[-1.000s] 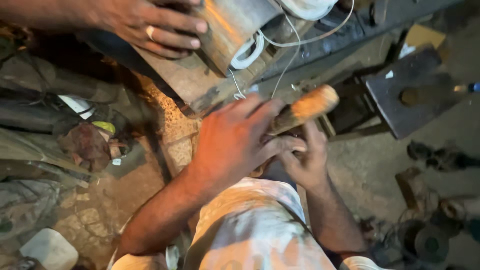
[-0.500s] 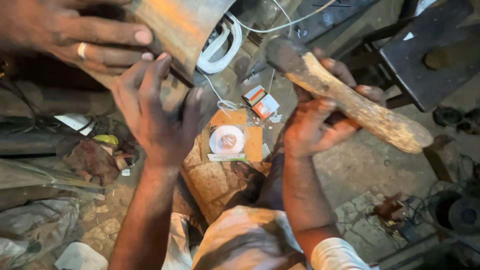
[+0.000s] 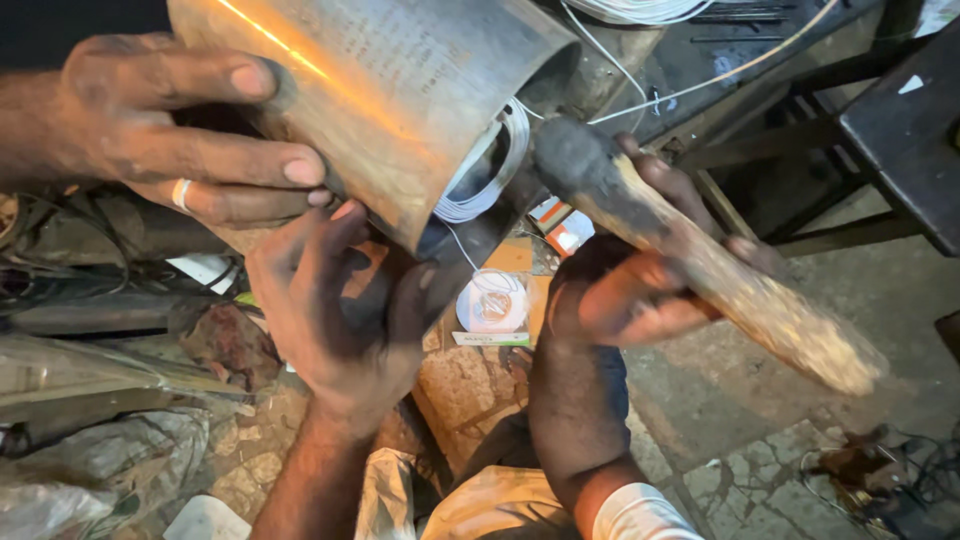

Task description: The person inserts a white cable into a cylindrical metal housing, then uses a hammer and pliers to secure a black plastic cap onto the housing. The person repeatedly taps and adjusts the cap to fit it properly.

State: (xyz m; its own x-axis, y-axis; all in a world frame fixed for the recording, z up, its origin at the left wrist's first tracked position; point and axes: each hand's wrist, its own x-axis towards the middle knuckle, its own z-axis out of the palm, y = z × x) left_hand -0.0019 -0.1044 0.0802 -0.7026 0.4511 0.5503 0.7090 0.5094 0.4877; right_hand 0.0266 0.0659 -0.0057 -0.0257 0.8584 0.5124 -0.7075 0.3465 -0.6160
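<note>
Two hands work here: the left hand (image 3: 335, 310) braces a metal cylinder (image 3: 390, 100). The right hand (image 3: 640, 285) grips a wooden-handled hammer (image 3: 700, 265). Another person's ringed hand (image 3: 190, 140) steadies the cylinder.

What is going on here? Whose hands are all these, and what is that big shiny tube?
The picture comes from a camera worn on a person's head, looking down at their own hands. The left hand presses against the underside of a big metal cylinder. The right hand grips the wooden handle of a hammer, its dark head close to the cylinder's open end. The hand with a ring at the top left belongs to another person, who also holds the cylinder. A coil of white wire hangs at the cylinder's rim. Lower down, on the stony ground, lies a small round spool on orange cards.
</note>
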